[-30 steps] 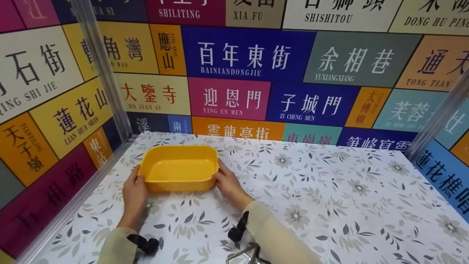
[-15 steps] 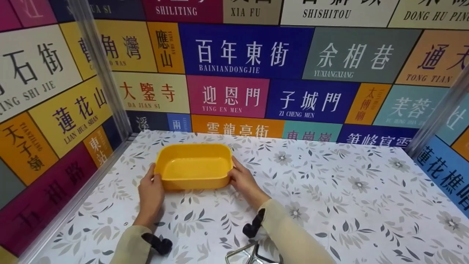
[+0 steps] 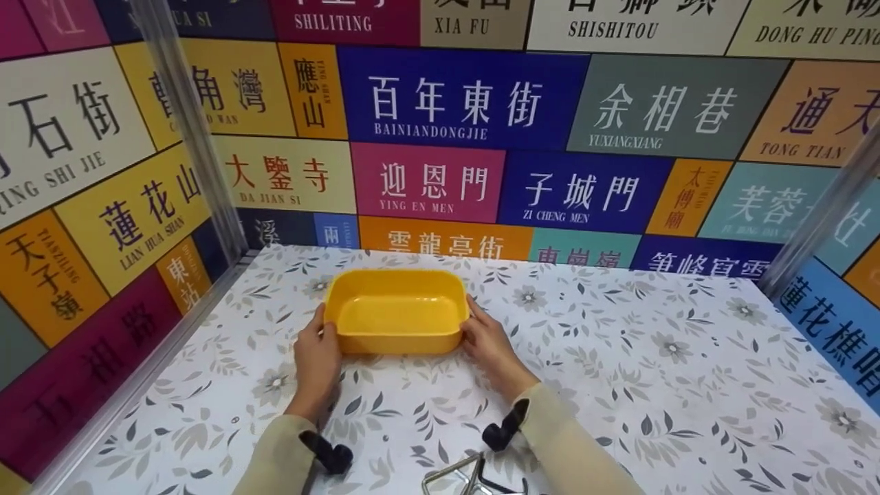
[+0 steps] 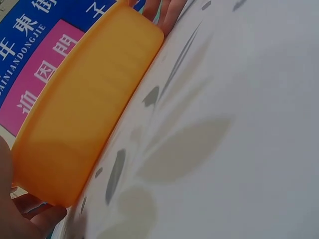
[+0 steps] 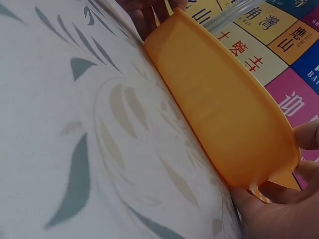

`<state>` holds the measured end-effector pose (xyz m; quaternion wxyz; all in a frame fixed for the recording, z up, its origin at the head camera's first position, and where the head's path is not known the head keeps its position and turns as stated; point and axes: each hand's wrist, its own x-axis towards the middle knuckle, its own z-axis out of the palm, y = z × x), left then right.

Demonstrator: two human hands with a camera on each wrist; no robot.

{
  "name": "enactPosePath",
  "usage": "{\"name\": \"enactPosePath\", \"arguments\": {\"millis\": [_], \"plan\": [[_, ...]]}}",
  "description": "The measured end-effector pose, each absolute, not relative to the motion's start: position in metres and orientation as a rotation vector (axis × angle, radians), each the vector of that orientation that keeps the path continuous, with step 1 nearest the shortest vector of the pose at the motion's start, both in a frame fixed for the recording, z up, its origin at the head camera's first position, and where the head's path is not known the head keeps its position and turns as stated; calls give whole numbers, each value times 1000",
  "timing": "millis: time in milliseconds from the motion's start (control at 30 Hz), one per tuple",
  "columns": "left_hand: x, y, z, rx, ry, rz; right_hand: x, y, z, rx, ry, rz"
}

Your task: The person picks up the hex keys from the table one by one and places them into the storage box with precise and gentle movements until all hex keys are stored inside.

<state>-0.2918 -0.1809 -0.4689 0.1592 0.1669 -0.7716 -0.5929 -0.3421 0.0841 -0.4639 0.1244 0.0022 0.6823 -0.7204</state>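
A yellow rectangular plastic basin with rounded corners is at the far middle-left of the table in the head view, its inside facing up and bare. My left hand grips its left end, thumb at the near rim. At the opposite end my right hand grips it the same way. The left wrist view has the basin's near side wall close along the tabletop, with fingers at both ends. From the right wrist, the wall slants across the view, and fingers curl round its lower corner.
The table wears a white cloth printed with grey leaves and flowers. A folded metal wire stand lies at the near edge, partly out of frame. Walls of coloured Chinese sign panels rise behind and at both sides.
Both hands have carried the yellow basin to the right across the table, from near the left edge toward the middle. Their grip looks the same, and the wire stand has stayed put.
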Motion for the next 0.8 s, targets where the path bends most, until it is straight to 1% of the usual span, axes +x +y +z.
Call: {"name": "enactPosePath", "arguments": {"millis": [133, 367, 633, 800], "plan": [[-295, -171, -472, 450, -2218, -1660, -341, 95, -466, 35, 1969, -2146], [-297, -155, -477, 430, -2116, -1895, -338, 116, -467, 145, 1963, -2134], [-304, -121, -474, 429, -2230, -1813, -336, 153, -464, 151, 2066, -2088], [-307, -104, -470, 453, -2342, -1669, -333, 173, -462, 178, 2101, -2071]]}}
